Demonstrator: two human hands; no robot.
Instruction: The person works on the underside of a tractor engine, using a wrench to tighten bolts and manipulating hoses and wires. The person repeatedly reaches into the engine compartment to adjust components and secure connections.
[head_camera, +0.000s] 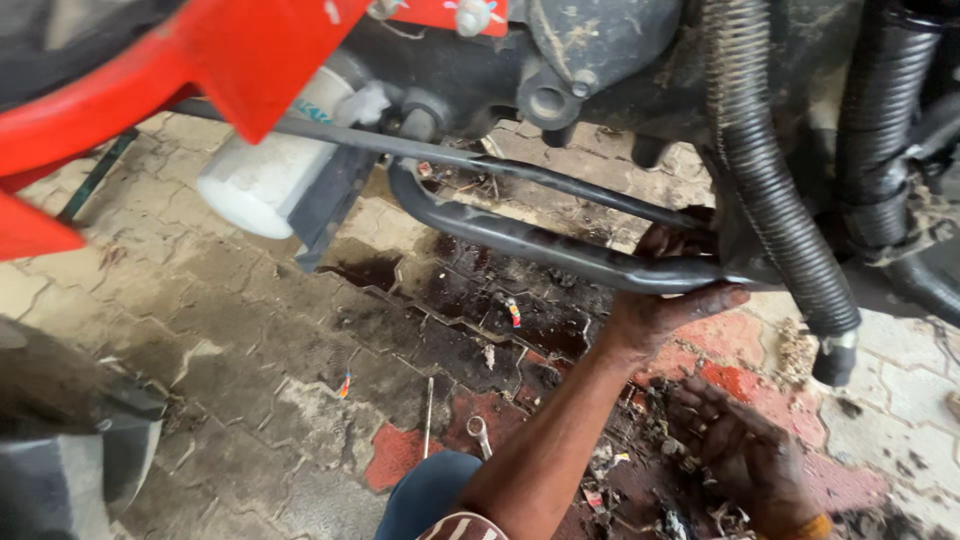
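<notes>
My left hand (665, 300) reaches up under a vehicle and wraps round a curved black metal pipe (520, 240), fingers behind it and thumb below. My right hand (740, 450) lies lower right on the paving, fingers spread over dirt and small debris, holding nothing that I can see. An orange band (812, 526) shows at its wrist. A thinner black rod (500, 165) runs just above the pipe.
A white cylindrical filter (260, 180) hangs under red bodywork (250, 60). Thick corrugated black hoses (780, 200) drop at the right. A small spanner (478, 432) and a thin metal rod (428, 415) lie on oil-stained paving (480, 310). A dark tyre (60, 430) fills the lower left.
</notes>
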